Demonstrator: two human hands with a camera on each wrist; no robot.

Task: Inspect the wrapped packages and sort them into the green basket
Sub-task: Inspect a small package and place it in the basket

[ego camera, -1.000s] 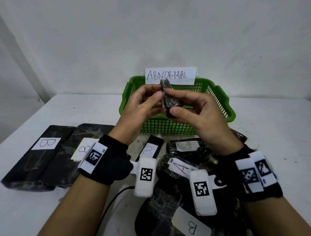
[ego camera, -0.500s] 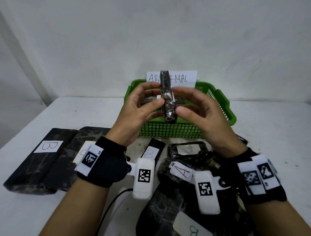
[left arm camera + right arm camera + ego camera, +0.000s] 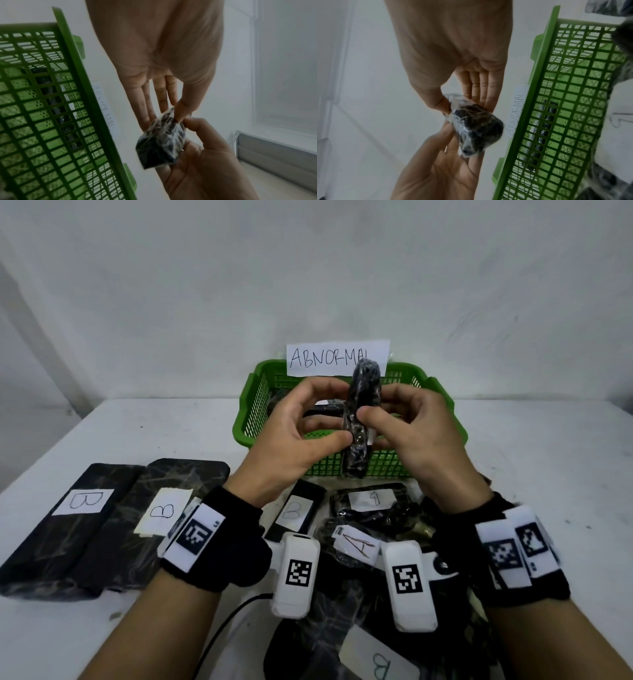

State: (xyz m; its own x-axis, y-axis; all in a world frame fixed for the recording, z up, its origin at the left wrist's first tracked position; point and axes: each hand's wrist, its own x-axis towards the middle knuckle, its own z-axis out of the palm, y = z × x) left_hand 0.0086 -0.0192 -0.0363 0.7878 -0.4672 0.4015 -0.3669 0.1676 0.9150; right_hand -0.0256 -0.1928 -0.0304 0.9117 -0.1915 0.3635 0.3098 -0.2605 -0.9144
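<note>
Held package: a narrow dark wrapped package, clear film over it, stands nearly upright in the air in front of the green basket, pinched from both sides.
Left hand: the left hand grasps the package's left side, thumb on the near face and fingers curled behind it.
Right hand: the right hand grasps the right side the same way, thumb tip near the left thumb on the near face.
Green basket: sits at the far middle of the white table; dark wrapped items lie inside, seen through the mesh in the wrist views.
Sign: a paper sign reading ABNORMAL stands at the basket's far rim, its last letter hidden by the package top.
Other packages: two flat dark packages labelled B lie side by side at near left; more, labelled B, A and 9, are heaped near the wrists.
</note>
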